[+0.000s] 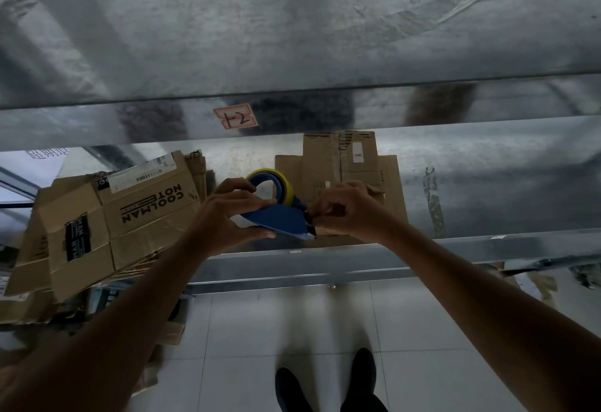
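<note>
Left hand (227,213) grips the tape dispenser (276,218), its long axis left-to-right, cutter end pointing at the right hand (346,210), which pinches that end, flattened box (341,164) just beyond.

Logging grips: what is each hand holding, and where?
The left hand grips the blue tape dispenser by its body; the right hand pinches at its cutter end.

Your right hand (344,210) covers the blade end of the tape dispenser (279,219) — the view's left edge cuts off the flattened cartons (107,216).
</note>
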A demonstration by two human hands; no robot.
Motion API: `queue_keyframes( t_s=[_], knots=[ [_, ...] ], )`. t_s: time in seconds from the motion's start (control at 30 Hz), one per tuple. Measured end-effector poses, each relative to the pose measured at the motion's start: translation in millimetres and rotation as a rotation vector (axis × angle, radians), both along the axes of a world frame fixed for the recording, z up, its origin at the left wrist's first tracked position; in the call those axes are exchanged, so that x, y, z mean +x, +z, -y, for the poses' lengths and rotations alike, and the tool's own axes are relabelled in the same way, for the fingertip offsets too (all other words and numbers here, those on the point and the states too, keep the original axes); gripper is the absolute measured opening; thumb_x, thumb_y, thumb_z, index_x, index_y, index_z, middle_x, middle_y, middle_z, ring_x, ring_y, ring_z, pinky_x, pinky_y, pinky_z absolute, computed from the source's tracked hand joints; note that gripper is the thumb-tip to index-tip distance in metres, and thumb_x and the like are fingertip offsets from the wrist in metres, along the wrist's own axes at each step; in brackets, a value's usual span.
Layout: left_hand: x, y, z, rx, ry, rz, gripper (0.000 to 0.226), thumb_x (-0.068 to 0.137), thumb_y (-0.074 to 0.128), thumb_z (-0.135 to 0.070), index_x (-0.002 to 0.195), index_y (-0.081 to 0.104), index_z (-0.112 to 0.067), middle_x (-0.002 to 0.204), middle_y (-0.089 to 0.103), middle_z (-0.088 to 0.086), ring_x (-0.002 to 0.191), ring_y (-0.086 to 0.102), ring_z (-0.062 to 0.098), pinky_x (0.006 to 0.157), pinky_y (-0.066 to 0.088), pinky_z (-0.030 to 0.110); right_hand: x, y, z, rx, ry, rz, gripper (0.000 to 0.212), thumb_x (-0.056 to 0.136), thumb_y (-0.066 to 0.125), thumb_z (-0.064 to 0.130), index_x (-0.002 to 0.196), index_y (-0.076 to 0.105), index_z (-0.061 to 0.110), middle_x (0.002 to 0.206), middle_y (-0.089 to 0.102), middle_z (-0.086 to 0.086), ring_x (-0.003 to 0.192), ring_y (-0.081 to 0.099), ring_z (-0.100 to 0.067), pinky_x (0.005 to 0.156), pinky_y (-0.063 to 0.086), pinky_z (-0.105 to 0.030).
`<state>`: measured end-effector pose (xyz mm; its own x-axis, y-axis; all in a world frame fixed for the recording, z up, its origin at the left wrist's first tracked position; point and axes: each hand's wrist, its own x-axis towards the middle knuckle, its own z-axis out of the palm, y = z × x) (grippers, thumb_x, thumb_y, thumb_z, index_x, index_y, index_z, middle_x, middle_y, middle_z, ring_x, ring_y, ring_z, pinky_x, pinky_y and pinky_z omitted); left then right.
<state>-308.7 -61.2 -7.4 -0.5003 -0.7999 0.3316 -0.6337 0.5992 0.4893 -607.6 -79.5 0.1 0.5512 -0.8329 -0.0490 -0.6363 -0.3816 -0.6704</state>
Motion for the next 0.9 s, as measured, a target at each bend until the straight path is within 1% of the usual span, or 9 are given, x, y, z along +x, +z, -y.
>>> queue_keyframes(
  t_s=[0.1, 0.2, 0.23, 0.33, 0.4, 0.5, 0.63, 0.73, 0.9],
  knots=[
    [0.1, 0.6, -2.0, -0.005, 0.006, 0.0, 0.056, 0.071, 0.081, -0.047, 0.118, 0.071, -0.018, 0.105, 0.069, -0.008, 0.114, 0.054, 0.017, 0.088, 0.054, 0.038, 0.5, -2.1, 1.0, 0.037, -0.042, 0.076, 0.011, 0.087, 0.071, 0.04, 0.096, 0.07, 0.033, 0.089, 0.068, 0.016, 0.09, 0.062, -0.004, 0.1, 0.046, -0.041],
    [-1.1, -0.3, -2.6, -0.032, -0.001, -0.013, 0.054, 0.071, 0.082, -0.043, 0.117, 0.071, -0.016, 0.106, 0.071, -0.005, 0.113, 0.055, 0.019, 0.088, 0.054, 0.041, 4.7, 3.3, 5.3, 0.164, -0.119, 0.194, 0.024, 0.094, 0.071, 0.029, 0.117, 0.065, 0.031, 0.097, 0.068, 0.016, 0.09, 0.066, 0.004, 0.079, 0.054, -0.019],
    [-1.0, -1.4, -2.4, -0.052, -0.01, -0.017, 0.053, 0.073, 0.082, -0.044, 0.116, 0.072, -0.015, 0.105, 0.071, -0.004, 0.112, 0.055, 0.02, 0.088, 0.054, 0.041, 6.3, 5.7, 6.3, 0.176, -0.112, 0.179, 0.032, 0.096, 0.069, 0.028, 0.128, 0.062, 0.031, 0.102, 0.068, 0.017, 0.093, 0.065, 0.004, 0.081, 0.055, -0.019],
    [0.2, -6.0, -1.7, -0.149, -0.04, -0.007, 0.05, 0.076, 0.079, -0.045, 0.114, 0.073, -0.012, 0.104, 0.072, -0.004, 0.111, 0.056, 0.023, 0.087, 0.053, 0.043, 7.8, 7.2, 10.0, 0.023, 0.029, -0.038, 0.044, 0.1, 0.058, 0.035, 0.143, 0.052, 0.039, 0.121, 0.064, 0.014, 0.112, 0.058, -0.007, 0.099, 0.047, -0.037],
    [0.1, -8.2, -1.9, -0.222, -0.057, 0.0, 0.048, 0.075, 0.083, -0.04, 0.112, 0.073, -0.011, 0.103, 0.073, -0.003, 0.111, 0.057, 0.026, 0.088, 0.052, 0.045, 5.9, 8.9, 10.2, -0.008, 0.095, -0.113, 0.042, 0.1, 0.056, 0.037, 0.141, 0.053, 0.044, 0.129, 0.059, 0.016, 0.12, 0.05, -0.01, 0.101, 0.036, -0.043],
    [-1.9, -9.3, -3.5, -0.316, -0.074, 0.005, 0.046, 0.074, 0.085, -0.036, 0.111, 0.074, -0.011, 0.102, 0.074, -0.002, 0.112, 0.056, 0.026, 0.095, 0.05, 0.049, 4.2, 8.5, 8.9, -0.007, 0.077, -0.065, 0.034, 0.096, 0.065, 0.03, 0.126, 0.062, 0.044, 0.121, 0.054, 0.027, 0.121, 0.049, -0.011, 0.107, 0.033, -0.05],
    [-2.7, -13.1, -5.0, -0.363, -0.083, 0.022, 0.045, 0.077, 0.085, -0.037, 0.113, 0.074, -0.012, 0.106, 0.074, -0.003, 0.113, 0.057, 0.028, 0.1, 0.047, 0.051, 5.8, 1.7, 6.8, -0.044, 0.034, -0.067, 0.025, 0.095, 0.067, 0.027, 0.118, 0.068, 0.038, 0.121, 0.058, 0.024, 0.124, 0.048, -0.011, 0.107, 0.027, -0.044],
    [-2.8, -14.7, -5.9, -0.375, -0.08, 0.023, 0.047, 0.074, 0.088, -0.037, 0.113, 0.075, -0.013, 0.108, 0.074, -0.003, 0.115, 0.055, 0.026, 0.1, 0.047, 0.052, 7.2, -0.1, 4.1, -0.074, 0.009, -0.054, 0.021, 0.097, 0.064, 0.028, 0.116, 0.068, 0.034, 0.117, 0.055, 0.026, 0.119, 0.044, -0.004, 0.103, 0.025, -0.039],
    [-2.8, -15.5, -7.6, -0.391, -0.075, 0.039, 0.048, 0.075, 0.087, -0.037, 0.115, 0.073, -0.015, 0.11, 0.073, -0.003, 0.116, 0.055, 0.026, 0.098, 0.048, 0.053, 8.1, -3.1, 0.2, -0.117, 0.008, -0.032, 0.026, 0.094, 0.055, 0.039, 0.115, 0.069, 0.032, 0.117, 0.062, 0.021, 0.117, 0.052, -0.009, 0.104, 0.03, -0.046]
  ],
)
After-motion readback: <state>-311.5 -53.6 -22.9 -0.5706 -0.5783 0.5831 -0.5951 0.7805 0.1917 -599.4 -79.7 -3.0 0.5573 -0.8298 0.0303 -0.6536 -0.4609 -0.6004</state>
